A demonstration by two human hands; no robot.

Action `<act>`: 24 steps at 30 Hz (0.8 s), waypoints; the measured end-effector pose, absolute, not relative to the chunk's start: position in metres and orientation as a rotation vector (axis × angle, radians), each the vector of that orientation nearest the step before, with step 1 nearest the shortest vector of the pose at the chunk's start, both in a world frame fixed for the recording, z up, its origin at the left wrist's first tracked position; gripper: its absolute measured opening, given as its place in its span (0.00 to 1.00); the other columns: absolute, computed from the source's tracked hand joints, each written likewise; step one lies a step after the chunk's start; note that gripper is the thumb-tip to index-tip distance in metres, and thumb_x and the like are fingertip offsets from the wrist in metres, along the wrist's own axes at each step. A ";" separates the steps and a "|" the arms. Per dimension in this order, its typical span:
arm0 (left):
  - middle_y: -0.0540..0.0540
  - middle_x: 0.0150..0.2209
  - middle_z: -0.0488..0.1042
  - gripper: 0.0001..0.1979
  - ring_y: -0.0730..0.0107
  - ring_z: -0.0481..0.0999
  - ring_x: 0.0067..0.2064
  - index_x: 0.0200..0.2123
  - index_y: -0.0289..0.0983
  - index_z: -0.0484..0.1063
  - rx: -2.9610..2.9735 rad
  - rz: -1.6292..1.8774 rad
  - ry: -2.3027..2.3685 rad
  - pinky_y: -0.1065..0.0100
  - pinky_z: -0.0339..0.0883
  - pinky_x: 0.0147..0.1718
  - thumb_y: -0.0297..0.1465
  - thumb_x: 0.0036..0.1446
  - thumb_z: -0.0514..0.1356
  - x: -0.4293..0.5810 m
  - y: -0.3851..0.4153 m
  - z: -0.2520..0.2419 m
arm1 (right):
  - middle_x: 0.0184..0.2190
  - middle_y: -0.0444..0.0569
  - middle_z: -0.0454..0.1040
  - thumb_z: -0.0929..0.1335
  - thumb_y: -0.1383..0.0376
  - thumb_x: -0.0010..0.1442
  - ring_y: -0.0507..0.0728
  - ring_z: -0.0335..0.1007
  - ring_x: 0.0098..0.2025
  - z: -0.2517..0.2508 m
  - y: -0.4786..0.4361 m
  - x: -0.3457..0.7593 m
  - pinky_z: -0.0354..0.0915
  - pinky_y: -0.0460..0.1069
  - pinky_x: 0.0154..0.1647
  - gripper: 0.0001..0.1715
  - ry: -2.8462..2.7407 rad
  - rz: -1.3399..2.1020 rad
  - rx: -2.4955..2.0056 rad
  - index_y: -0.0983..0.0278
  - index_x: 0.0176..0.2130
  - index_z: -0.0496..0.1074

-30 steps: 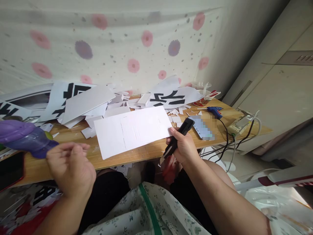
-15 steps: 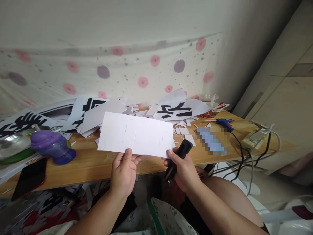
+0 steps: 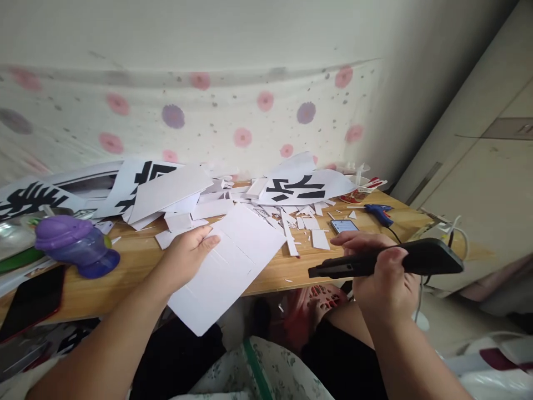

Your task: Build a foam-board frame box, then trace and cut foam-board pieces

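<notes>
My left hand (image 3: 192, 253) pinches a white foam board sheet (image 3: 237, 258) by its upper left edge, thumb on top. The sheet is tilted over the front edge of the table, and several thin cut lines show on its face. My right hand (image 3: 385, 272) is wrapped around a black utility knife (image 3: 431, 258), raised off the table to the right of the sheet. The knife's narrow end points left; no blade can be made out. Behind the sheet lie white offcuts (image 3: 310, 224) and a paper with black characters (image 3: 306, 188).
On the wooden table (image 3: 141, 278) at left are a purple cup (image 3: 77, 244) and a dark phone (image 3: 33, 300). To the right lie a lit phone (image 3: 345, 225), a blue glue gun (image 3: 378, 213), a red-patterned bowl (image 3: 353, 194) and cables. More printed sheets (image 3: 145, 183) lie at the back left.
My right hand has let go of the sheet and moved right and up with the knife, which has swung to near level. The sheet has turned and tilted in my left hand.
</notes>
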State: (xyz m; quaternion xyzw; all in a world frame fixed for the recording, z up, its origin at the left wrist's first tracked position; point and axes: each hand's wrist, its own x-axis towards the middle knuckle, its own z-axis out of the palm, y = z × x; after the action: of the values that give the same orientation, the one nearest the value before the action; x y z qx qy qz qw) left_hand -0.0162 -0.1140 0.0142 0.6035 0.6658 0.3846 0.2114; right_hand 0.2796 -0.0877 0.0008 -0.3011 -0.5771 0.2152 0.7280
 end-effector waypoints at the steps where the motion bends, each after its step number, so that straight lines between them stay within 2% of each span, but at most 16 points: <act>1: 0.45 0.30 0.78 0.19 0.54 0.78 0.34 0.34 0.39 0.73 1.827 0.914 1.979 0.60 0.69 0.33 0.48 0.57 0.52 -0.013 -0.110 0.016 | 0.26 0.51 0.76 0.62 0.40 0.61 0.58 0.72 0.31 0.003 -0.092 0.278 0.64 0.52 0.29 0.31 -1.310 0.475 -0.663 0.62 0.27 0.75; 3: 0.42 0.34 0.79 0.19 0.51 0.78 0.39 0.38 0.39 0.73 2.076 0.573 2.171 0.59 0.68 0.36 0.44 0.61 0.48 -0.003 -0.102 0.021 | 0.24 0.50 0.76 0.62 0.38 0.60 0.58 0.72 0.27 0.004 -0.101 0.272 0.65 0.52 0.25 0.32 -1.359 0.562 -0.672 0.61 0.29 0.75; 5: 0.40 0.35 0.79 0.20 0.49 0.78 0.38 0.41 0.38 0.72 2.248 0.247 2.260 0.59 0.66 0.33 0.42 0.63 0.45 0.009 -0.094 0.026 | 0.26 0.50 0.78 0.64 0.39 0.58 0.59 0.74 0.27 0.002 -0.108 0.264 0.68 0.52 0.24 0.28 -1.363 0.670 -0.643 0.59 0.33 0.76; 8: 0.40 0.34 0.79 0.19 0.49 0.78 0.36 0.41 0.38 0.71 2.392 -0.014 2.266 0.61 0.63 0.30 0.41 0.65 0.44 0.022 -0.084 0.028 | 0.36 0.50 0.80 0.69 0.47 0.58 0.63 0.77 0.39 -0.005 -0.110 0.251 0.73 0.56 0.38 0.17 -1.385 0.613 -0.587 0.57 0.39 0.75; 11: 0.40 0.36 0.80 0.17 0.50 0.78 0.37 0.38 0.39 0.71 2.437 -0.066 2.223 0.62 0.62 0.29 0.39 0.66 0.45 0.026 -0.077 0.021 | 0.42 0.51 0.78 0.70 0.59 0.60 0.62 0.75 0.46 -0.018 -0.105 0.239 0.70 0.59 0.48 0.08 -1.504 0.401 -0.580 0.56 0.41 0.73; 14: 0.40 0.37 0.80 0.18 0.50 0.79 0.39 0.38 0.39 0.72 2.441 -0.080 2.195 0.62 0.63 0.30 0.39 0.66 0.45 0.026 -0.075 0.012 | 0.41 0.51 0.75 0.69 0.66 0.58 0.60 0.74 0.43 -0.032 -0.100 0.229 0.70 0.58 0.45 0.10 -1.617 0.254 -0.602 0.57 0.42 0.71; 20: 0.40 0.37 0.80 0.17 0.50 0.79 0.39 0.41 0.39 0.73 2.401 -0.083 2.199 0.61 0.65 0.32 0.38 0.64 0.46 0.028 -0.078 0.008 | 0.33 0.47 0.68 0.70 0.67 0.55 0.57 0.70 0.35 -0.046 -0.097 0.218 0.69 0.54 0.37 0.15 -1.623 0.117 -0.640 0.56 0.43 0.70; 24: 0.39 0.35 0.80 0.18 0.49 0.79 0.40 0.41 0.38 0.73 2.386 -0.067 2.211 0.60 0.66 0.33 0.39 0.64 0.45 0.028 -0.077 0.008 | 0.30 0.46 0.71 0.70 0.65 0.57 0.57 0.71 0.31 -0.053 -0.096 0.219 0.69 0.52 0.33 0.15 -1.757 0.196 -0.685 0.56 0.45 0.69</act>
State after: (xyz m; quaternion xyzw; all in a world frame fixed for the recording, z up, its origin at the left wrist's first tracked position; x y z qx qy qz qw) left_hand 0.0281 -0.0768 0.0082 0.7322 0.6785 -0.0206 -0.0559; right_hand 0.2193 -0.0960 -0.0526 -0.2933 -0.7529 0.0838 0.5832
